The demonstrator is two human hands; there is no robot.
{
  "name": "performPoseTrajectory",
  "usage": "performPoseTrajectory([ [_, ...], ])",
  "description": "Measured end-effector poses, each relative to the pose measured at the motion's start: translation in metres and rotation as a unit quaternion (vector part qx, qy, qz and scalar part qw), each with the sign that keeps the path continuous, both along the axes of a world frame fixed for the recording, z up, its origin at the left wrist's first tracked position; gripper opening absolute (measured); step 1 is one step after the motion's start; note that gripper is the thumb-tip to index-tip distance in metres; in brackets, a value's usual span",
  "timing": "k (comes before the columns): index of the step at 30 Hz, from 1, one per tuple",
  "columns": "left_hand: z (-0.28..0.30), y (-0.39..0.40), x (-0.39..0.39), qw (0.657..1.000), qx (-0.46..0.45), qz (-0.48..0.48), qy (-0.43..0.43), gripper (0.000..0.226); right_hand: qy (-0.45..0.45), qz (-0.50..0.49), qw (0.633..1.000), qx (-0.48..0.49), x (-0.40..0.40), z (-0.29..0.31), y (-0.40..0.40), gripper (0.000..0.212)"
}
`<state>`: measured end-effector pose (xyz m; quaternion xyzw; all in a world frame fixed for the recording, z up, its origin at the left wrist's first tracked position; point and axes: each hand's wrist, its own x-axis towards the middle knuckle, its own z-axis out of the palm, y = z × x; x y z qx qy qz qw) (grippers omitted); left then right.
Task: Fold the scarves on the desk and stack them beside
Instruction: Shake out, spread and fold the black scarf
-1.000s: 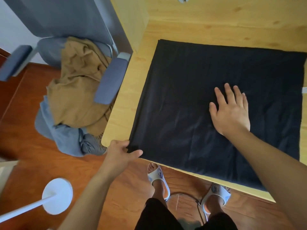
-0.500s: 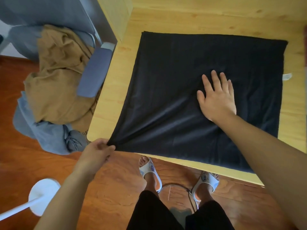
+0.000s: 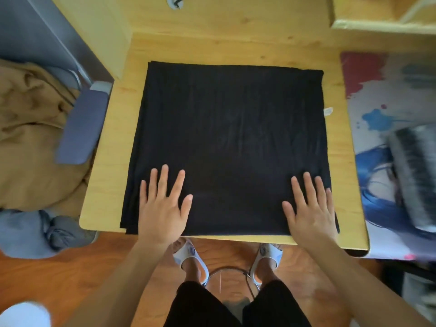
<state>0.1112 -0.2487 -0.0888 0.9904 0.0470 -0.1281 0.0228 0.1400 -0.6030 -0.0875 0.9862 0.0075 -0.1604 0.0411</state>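
Here I am leaning over the wooden desk (image 3: 236, 38), where the black scarf (image 3: 231, 138) is lying flat as a big square, covering most of the top. My left hand (image 3: 162, 208) and right hand (image 3: 311, 211) are pressing flat on its near edge, fingers straight, well apart.

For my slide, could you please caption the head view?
Both hands, left and right, press flat on a black scarf spread across the wooden desk.
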Motion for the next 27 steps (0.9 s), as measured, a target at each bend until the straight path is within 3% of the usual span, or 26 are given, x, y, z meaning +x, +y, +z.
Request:
performPoseTrajectory([
  [4, 0.017, 0.000, -0.002, 0.999, -0.034, -0.017, 0.000, 0.068, 0.020, 0.015, 0.999, 0.020, 0.006, 0.016, -0.001, 0.073],
  [7, 0.032, 0.000, -0.026, 0.988, -0.060, -0.143, -0.009, 0.070, 0.016, 0.097, 0.995, 0.033, -0.009, 0.038, 0.001, 0.079],
  [9, 0.025, 0.014, -0.040, 0.977, -0.018, -0.211, 0.026, 0.078, 0.031, 0.188, 0.981, 0.022, -0.021, 0.036, -0.005, 0.086],
  [12, 0.008, 0.055, -0.049, 0.986, 0.041, -0.148, 0.060, 0.109, 0.066, 0.223, 0.972, -0.013, -0.027, 0.023, -0.022, 0.100],
  [14, 0.008, 0.070, -0.055, 0.989, 0.042, -0.118, 0.079, 0.117, 0.088, 0.208, 0.974, -0.024, -0.035, 0.019, -0.030, 0.101],
  [18, 0.018, 0.061, -0.076, 0.993, 0.015, -0.105, 0.056, 0.110, 0.093, 0.184, 0.978, 0.018, -0.072, 0.026, -0.033, 0.090],
  [22, 0.030, 0.056, -0.095, 0.993, -0.012, -0.119, 0.014, 0.090, 0.074, 0.170, 0.982, 0.035, -0.083, 0.037, -0.047, 0.108],
  [25, 0.032, 0.065, -0.089, 0.988, -0.007, -0.154, -0.013, 0.070, 0.053, 0.177, 0.983, 0.014, -0.072, 0.047, -0.047, 0.093],
  [27, 0.051, 0.069, -0.075, 0.987, 0.006, -0.151, 0.053, 0.056, 0.083, 0.169, 0.982, -0.003, -0.056, 0.068, -0.038, 0.068],
])
